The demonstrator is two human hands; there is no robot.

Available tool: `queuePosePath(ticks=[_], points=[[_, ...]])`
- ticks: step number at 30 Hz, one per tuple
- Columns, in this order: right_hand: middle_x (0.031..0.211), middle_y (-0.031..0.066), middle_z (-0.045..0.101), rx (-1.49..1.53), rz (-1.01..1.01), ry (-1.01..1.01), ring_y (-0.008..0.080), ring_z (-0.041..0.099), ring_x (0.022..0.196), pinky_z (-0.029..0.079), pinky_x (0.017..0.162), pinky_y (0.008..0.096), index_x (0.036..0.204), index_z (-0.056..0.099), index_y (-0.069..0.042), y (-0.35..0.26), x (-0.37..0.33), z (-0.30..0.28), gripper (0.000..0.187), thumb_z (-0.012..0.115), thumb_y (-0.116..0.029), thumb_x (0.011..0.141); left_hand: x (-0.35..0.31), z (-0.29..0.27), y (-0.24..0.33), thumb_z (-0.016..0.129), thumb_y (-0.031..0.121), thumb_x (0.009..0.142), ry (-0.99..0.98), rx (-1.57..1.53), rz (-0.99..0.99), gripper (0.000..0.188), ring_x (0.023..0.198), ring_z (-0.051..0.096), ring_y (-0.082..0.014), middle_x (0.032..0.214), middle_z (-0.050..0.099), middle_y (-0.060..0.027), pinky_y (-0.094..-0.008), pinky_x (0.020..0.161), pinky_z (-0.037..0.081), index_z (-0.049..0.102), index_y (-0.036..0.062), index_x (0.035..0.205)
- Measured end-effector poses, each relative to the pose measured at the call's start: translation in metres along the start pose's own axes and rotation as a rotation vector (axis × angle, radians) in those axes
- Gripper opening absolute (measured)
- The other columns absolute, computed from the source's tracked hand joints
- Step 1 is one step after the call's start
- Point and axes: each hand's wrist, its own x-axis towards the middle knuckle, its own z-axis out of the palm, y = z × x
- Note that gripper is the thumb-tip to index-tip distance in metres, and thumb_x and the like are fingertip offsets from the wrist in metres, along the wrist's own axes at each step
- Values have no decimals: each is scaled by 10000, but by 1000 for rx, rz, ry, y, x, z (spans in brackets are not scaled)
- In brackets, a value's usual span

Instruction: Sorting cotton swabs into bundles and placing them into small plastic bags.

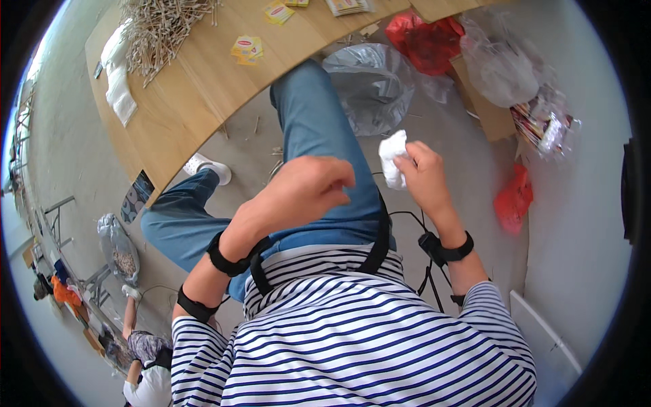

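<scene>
In my right hand (426, 173), a crumpled white tissue or soft cloth (392, 159) is pinched between thumb and fingers, held up beside my right thigh. My left hand (305, 190) hovers over my lap, its fingers curled and a gap showing between thumb and forefinger. Nothing can be seen in it. The two hands are apart, and the left does not touch the white piece. Beyond them stands a wooden table (203, 102) with a large heap of thin wooden sticks (166, 30) at its far left.
A long white cloth (116, 81) lies by the heap, and small yellow packets (247, 49) sit on the tabletop. A clear-lined bin (373, 88), red bag (427, 42), cardboard box (485, 102) and clear plastic bags (498, 64) are on the right. Another person (152, 359) is at lower left.
</scene>
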Motion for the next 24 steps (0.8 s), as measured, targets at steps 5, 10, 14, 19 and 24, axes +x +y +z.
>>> queuePosePath(ticks=[5,10,14,19,24], points=[[817,125,590,3,2,-53,240,606,728,473,660,339,941,657,24,-19,-65,-14,141,656,-51,822,-4,40,6,673,110,828,-348,312,269,168,852,651,-348,881,678,-158,-427,753,507,663,20,970],[857,124,644,495,15,-216,249,633,751,488,697,325,983,632,16,-47,-104,-10,158,641,-49,839,-21,67,21,662,156,858,-627,320,342,178,858,656,-350,886,683,-162,-438,762,499,689,49,997],[808,42,658,177,175,-752,115,586,751,490,716,278,1000,674,-2,-30,-136,-40,151,575,-61,903,-32,65,14,662,163,859,-561,341,468,195,862,668,-336,883,685,-158,-424,753,504,692,43,1010],[818,24,675,539,287,-989,87,578,775,494,719,276,1066,691,12,-11,-180,-59,211,598,-66,894,-31,64,30,682,188,858,-568,323,277,197,807,671,-311,862,694,-157,-389,726,510,691,28,973],[871,11,701,496,276,-1009,90,598,794,497,727,268,1102,701,34,-15,-182,-57,254,603,-25,875,-27,85,35,670,187,870,-562,261,375,175,770,660,-336,817,684,-163,-402,703,495,674,19,920]])
